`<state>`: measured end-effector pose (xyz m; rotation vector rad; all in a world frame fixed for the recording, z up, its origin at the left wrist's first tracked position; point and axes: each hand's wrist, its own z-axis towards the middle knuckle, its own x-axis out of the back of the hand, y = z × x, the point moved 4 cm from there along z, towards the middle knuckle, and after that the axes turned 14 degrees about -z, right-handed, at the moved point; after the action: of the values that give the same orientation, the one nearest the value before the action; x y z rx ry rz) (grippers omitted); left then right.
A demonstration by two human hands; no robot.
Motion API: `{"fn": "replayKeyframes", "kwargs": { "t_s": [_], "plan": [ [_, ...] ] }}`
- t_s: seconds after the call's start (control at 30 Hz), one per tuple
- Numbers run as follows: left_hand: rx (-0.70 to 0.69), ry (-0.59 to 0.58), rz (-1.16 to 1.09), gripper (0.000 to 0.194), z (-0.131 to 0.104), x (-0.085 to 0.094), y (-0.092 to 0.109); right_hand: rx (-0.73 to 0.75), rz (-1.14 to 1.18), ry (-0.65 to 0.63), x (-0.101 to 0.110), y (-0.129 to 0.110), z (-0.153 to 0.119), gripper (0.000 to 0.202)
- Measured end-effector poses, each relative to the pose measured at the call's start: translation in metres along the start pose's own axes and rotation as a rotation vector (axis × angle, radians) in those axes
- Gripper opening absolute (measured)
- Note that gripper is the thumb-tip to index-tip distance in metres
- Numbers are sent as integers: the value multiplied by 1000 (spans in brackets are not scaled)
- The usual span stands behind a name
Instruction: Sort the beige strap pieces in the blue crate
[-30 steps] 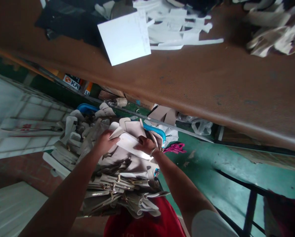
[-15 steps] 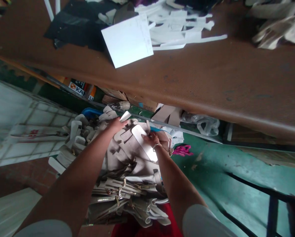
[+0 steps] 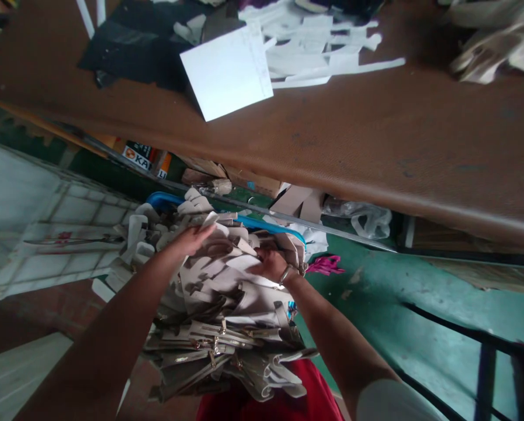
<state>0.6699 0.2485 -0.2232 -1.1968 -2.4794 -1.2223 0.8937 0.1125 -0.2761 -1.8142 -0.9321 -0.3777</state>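
Observation:
A heap of beige cut pieces [image 3: 218, 292], some with metal zippers [image 3: 209, 342], fills a blue-rimmed basket [image 3: 270, 227] below the table edge. My left hand [image 3: 190, 238] rests on the top left of the heap, fingers bent over a pale piece. My right hand [image 3: 271, 263], with a bracelet at the wrist, is dug into the top of the heap near the blue rim, its fingers closed around beige pieces. The fingertips are partly hidden by the pieces.
A brown table [image 3: 375, 134] spans the upper view with a white sheet [image 3: 226, 70], white cut strips [image 3: 318, 47] and black material [image 3: 130, 41]. A green floor [image 3: 402, 316] lies right, a pink scrap [image 3: 325, 266] beside the basket, a white tiled surface [image 3: 47, 234] left.
My right hand has let the long pale piece sink into the heap and moved slightly down. My left hand slid left and lower on the pile. The blue rim shows again.

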Motion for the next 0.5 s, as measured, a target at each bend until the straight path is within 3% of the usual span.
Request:
{"fn": "replayKeyframes", "kwargs": {
  "t_s": [0.13, 0.27, 0.4, 0.5],
  "plan": [
    [-209, 54, 6, 67, -21, 21, -29, 206, 487, 97, 33, -19, -12, 35],
    [-208, 15, 113, 56, -25, 34, -49, 54, 805, 218, 79, -6, -22, 39],
    [-100, 236, 317, 54, -24, 45, -30, -100, 998, 417, 114, 26, -40, 45],
    [-118, 363, 245, 55, -38, 30, 5, -187, 937, 452, 111, 52, -68, 64]
  ]
}}
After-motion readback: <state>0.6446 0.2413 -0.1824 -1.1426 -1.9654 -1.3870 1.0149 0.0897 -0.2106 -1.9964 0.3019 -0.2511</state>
